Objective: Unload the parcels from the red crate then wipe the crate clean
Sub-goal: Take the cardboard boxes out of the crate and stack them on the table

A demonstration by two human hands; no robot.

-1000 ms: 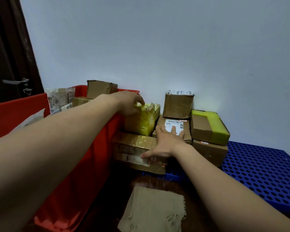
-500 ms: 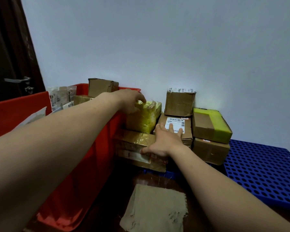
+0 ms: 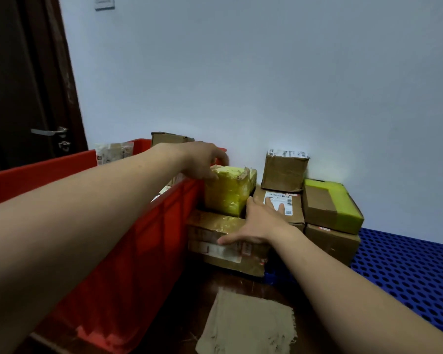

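Hands first: my left hand (image 3: 202, 159) reaches across the rim of the red crate (image 3: 138, 226), and its fingers curl over the near top corner of the yellow parcel (image 3: 230, 192), gripping it. That parcel sits outside the crate, pressed against its outer wall, on top of a flat taped box (image 3: 215, 226). My right hand (image 3: 256, 223) lies open with straight, spread fingers on the labelled box (image 3: 279, 203) just right of the yellow one. Its thumb stretches along the taped box's top edge, and it holds nothing. Inside the crate I see a cardboard box (image 3: 169, 139) and a plastic mailer bag (image 3: 113, 154) poking above the far rim. A small brown box (image 3: 284, 172) stands against the wall on the labelled one. Beside them a green-taped box (image 3: 330, 205) rests on a plain carton (image 3: 335, 244), at the edge of the blue pallet (image 3: 407, 264). Nearer me, a brown cloth (image 3: 246, 325) lies flat on the dark surface.
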